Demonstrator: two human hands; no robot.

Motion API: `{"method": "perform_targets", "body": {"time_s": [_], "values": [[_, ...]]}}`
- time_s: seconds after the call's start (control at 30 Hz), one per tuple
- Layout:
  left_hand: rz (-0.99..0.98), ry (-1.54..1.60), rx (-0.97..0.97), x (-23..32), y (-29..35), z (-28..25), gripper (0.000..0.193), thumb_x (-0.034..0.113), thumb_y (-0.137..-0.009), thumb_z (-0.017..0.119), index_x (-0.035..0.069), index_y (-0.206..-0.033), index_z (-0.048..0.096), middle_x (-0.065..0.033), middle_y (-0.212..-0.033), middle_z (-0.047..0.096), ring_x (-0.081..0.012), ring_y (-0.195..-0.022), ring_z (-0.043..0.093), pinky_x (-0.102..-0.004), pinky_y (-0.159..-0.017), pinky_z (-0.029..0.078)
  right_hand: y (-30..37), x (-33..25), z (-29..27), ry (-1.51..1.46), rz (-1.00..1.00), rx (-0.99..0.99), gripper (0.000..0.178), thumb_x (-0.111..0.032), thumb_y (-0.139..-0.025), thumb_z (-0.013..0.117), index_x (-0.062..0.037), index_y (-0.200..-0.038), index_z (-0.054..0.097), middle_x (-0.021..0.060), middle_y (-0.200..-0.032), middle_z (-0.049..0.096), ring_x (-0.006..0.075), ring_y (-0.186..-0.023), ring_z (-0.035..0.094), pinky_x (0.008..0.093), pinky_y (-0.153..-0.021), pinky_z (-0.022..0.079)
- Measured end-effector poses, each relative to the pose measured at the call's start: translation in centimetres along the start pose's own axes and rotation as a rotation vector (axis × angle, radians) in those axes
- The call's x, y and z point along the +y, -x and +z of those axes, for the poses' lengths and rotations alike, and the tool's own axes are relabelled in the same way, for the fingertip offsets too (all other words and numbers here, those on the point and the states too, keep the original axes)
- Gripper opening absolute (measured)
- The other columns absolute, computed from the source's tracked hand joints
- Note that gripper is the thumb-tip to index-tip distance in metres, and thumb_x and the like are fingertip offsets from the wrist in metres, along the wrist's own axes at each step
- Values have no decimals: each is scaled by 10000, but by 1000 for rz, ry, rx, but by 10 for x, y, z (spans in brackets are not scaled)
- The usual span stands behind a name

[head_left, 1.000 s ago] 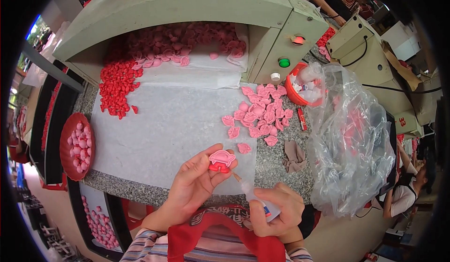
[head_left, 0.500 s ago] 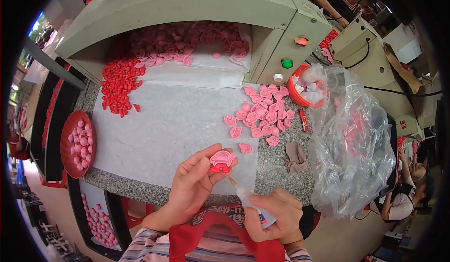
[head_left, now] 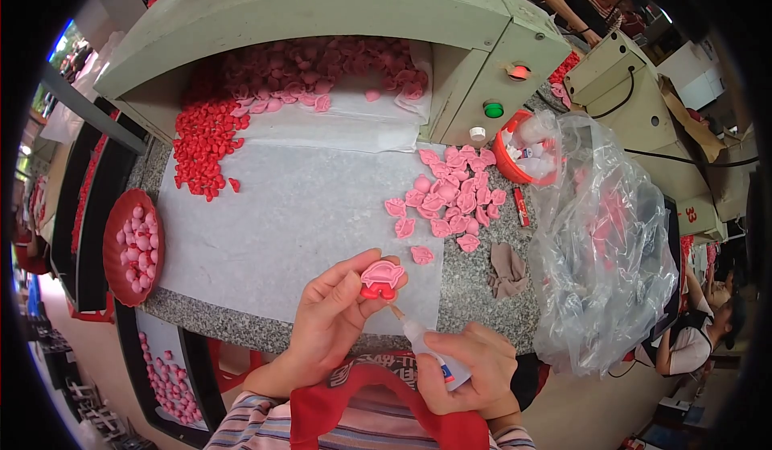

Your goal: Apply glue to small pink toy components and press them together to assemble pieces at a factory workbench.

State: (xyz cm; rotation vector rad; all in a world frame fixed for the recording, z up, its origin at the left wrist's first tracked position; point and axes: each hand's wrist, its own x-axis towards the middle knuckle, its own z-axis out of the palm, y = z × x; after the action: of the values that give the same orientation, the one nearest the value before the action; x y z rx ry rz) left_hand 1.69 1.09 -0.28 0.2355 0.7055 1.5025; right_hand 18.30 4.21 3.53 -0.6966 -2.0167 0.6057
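Note:
My left hand (head_left: 334, 313) pinches a small pink and red plastic piece (head_left: 381, 279) above the front edge of the granite table (head_left: 474, 277). My right hand (head_left: 469, 365) grips a small white glue bottle (head_left: 426, 345), its thin nozzle pointing up at the underside of the piece. A loose heap of pink pieces (head_left: 450, 197) lies on the white sheet (head_left: 297, 217) just beyond my hands, with one single pink piece (head_left: 421, 254) close to the held one.
A pile of red pieces (head_left: 205, 140) lies at the sheet's left; more pink pieces (head_left: 322, 68) lie under the grey-green machine hood (head_left: 322, 8). A red dish of pink pieces (head_left: 133, 247) is at left. A clear plastic bag (head_left: 603, 249), red bucket (head_left: 523, 148) and brown cloth (head_left: 508, 269) sit at right. Another person (head_left: 595, 0) works behind.
My right hand has shifted the glue bottle slightly, bringing its nozzle up under the pink and red piece. My left hand keeps holding the piece in nearly the same spot.

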Motion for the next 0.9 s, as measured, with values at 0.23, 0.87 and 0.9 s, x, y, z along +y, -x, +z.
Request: {"method": "perform_targets", "body": {"time_s": [0.23,0.87,0.9], "values": [[-16,-13,9,2,2,2,394,194,-871,519,-34,-1185,448,-221,-1172,481,-312,-1037,540,-341,-838,499,1,-2,-4,-48,14,-2,317,-26,-604,684,-15,-907,591,26,-571,566,120,-389,446,208,-371,360],[-40,-28,-8,2,3,3,388,195,-870,521,-31,-1179,461,-216,-1169,490,-294,-1028,546,-334,-846,493,-5,-1,1,-8,-25,-39,344,-37,-606,698,-35,-930,582,11,-567,550,116,-395,433,208,-371,353],[-40,-30,-7,2,3,3,387,193,-870,521,-30,-1180,461,-216,-1169,490,-295,-1028,546,-333,-844,494,-4,-1,1,-7,-22,-44,343,-37,-606,697,-34,-929,582,13,-570,552,116,-396,434,208,-371,353]]}}
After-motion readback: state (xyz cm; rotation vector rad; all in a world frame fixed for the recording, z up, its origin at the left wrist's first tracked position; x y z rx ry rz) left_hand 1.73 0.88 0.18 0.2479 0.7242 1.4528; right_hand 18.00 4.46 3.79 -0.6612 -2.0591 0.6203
